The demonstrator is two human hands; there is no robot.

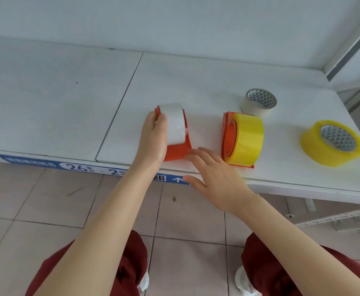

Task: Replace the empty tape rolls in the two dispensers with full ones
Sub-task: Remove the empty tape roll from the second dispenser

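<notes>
gripping a white roll [173, 124] on the white table [57, 92], left hand [154, 137]; right hand [212, 178] open, empty.

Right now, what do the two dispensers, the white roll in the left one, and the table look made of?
Left dispenser and right dispenser: likely moulded plastic, uniform orange, slight sheen. White roll, gripped by the left hand: matte, papery, with a faint seam, probably a bare cardboard core. Table: smooth white panels with a joint line; laminate or painted board, can't tell.
</notes>
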